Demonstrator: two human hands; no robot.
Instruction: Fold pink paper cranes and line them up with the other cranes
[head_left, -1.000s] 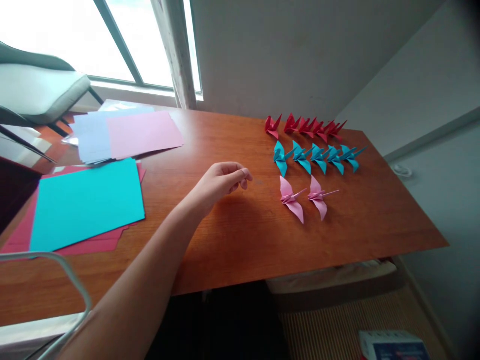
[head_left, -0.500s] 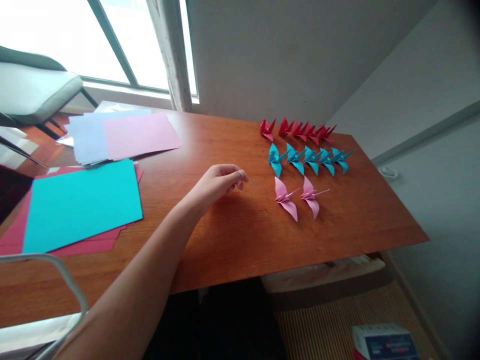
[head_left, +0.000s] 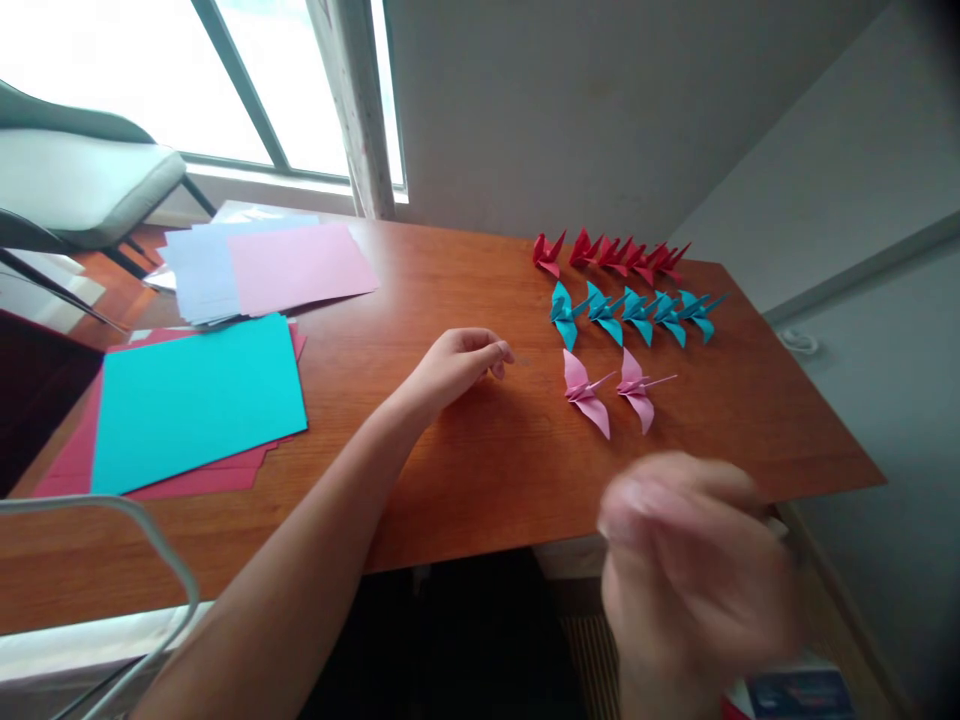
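My left hand (head_left: 459, 365) rests on the wooden table (head_left: 480, 470), fingers curled in a loose pinch, just left of two pink paper cranes (head_left: 611, 392). I cannot make out anything between its fingers. Behind the pink ones stand a row of several blue cranes (head_left: 637, 312) and a row of several red cranes (head_left: 609, 252). My right hand (head_left: 694, 580) is raised in front of the table's near edge, smeared by motion, so its fingers cannot be read.
A teal sheet (head_left: 199, 400) lies on red sheets (head_left: 71, 470) at the left, with pink paper (head_left: 300, 265) and pale blue paper (head_left: 199, 275) behind. A grey chair (head_left: 75, 180) stands by the window. A box (head_left: 795, 692) lies on the floor at lower right.
My right hand has come up into view at the lower right, blurred. My left hand stays curled in the same spot on the table.
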